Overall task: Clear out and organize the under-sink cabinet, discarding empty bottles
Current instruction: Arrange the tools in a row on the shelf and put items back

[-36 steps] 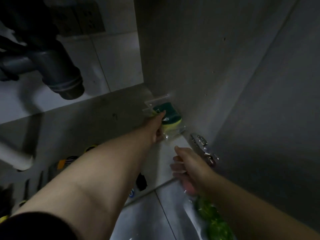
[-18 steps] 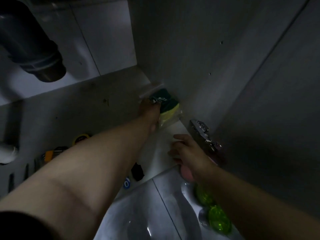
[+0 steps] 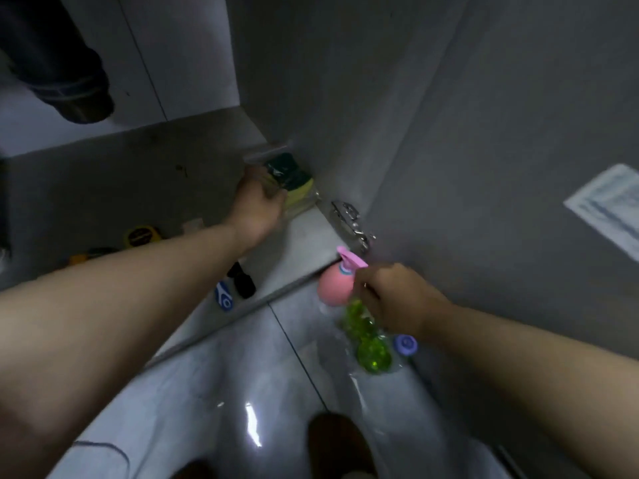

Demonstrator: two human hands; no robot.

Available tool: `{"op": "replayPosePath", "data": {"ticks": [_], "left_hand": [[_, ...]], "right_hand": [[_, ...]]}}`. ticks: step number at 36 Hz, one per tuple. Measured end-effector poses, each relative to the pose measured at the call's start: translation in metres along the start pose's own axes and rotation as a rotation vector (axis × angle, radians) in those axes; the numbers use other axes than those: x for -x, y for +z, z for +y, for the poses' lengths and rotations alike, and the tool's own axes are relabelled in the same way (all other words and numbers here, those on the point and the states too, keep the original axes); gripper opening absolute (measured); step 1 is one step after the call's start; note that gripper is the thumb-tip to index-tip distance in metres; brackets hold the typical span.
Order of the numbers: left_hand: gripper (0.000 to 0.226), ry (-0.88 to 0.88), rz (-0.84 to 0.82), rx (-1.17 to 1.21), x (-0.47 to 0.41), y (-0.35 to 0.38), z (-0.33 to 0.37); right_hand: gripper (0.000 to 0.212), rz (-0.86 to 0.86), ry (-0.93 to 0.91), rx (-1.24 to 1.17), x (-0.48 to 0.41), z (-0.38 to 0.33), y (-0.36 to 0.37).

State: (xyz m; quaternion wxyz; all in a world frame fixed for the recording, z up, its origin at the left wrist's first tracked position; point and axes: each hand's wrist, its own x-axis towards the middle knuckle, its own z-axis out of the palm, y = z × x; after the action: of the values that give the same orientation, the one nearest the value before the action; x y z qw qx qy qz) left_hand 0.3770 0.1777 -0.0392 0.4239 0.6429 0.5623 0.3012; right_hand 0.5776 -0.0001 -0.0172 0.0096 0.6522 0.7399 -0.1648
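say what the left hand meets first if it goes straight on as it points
The sponge pack, which the left hand seems to grip already; behind it the cabinet wall, though depth is unclear.

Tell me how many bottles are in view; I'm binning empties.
2: a pink spray bottle beside the right hand holding a green-bead packet, and a purple-capped one on the floor by that wrist. More may be hidden.

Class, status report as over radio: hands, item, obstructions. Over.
Left hand grips sponge pack in cabinet corner. Right hand holds clear bag, green contents. Pink spray bottle beside right hand.
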Motion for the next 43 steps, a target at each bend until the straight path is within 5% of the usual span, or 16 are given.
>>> {"op": "replayPosePath", "data": {"ticks": [3, 12, 15, 21, 24, 27, 31, 35, 38, 43], "left_hand": [[0.034, 0.127, -0.054, -0.061, 0.037, 0.01, 0.008], [0.021, 0.167, -0.624, -0.182, 0.132, 0.033, 0.021], [0.023, 0.159, -0.731, -0.25, 0.154, 0.041, 0.014], [0.068, 0.093, -0.936, -0.432, 0.17, 0.048, -0.013], [0.099, 0.104, -0.918, -0.394, 0.171, 0.051, -0.021], [0.106, 0.108, -0.916, -0.233, 0.171, 0.053, -0.025], [0.098, 0.076, -0.896, -0.054, 0.174, 0.054, -0.025], [0.074, 0.074, -0.697, -0.06, 0.172, 0.047, -0.026], [0.071, 0.004, -0.597, 0.063, 0.167, 0.035, -0.033], [0.068, -0.178, -0.513, 0.216, 0.161, 0.016, -0.049]], "right_hand": [[0.015, -0.039, 0.06, 0.085, 0.03, -0.001, -0.009], [0.051, -0.263, 0.33, 0.197, 0.092, -0.008, 0.031], [0.037, -0.178, 0.323, 0.155, 0.103, -0.005, 0.043], [0.021, -0.022, 0.339, -0.098, 0.105, -0.009, 0.038], [0.021, 0.036, 0.317, -0.185, 0.094, -0.015, 0.022], [0.018, 0.096, 0.297, -0.282, 0.082, -0.025, 0.001], [0.012, 0.123, 0.314, -0.557, 0.066, -0.039, -0.026], [0.01, 0.106, 0.349, -0.829, 0.055, -0.037, -0.032], [0.018, 0.098, 0.403, -0.731, 0.048, -0.027, -0.016], [0.027, -0.046, 0.399, -0.149, 0.035, -0.005, 0.022]]}}
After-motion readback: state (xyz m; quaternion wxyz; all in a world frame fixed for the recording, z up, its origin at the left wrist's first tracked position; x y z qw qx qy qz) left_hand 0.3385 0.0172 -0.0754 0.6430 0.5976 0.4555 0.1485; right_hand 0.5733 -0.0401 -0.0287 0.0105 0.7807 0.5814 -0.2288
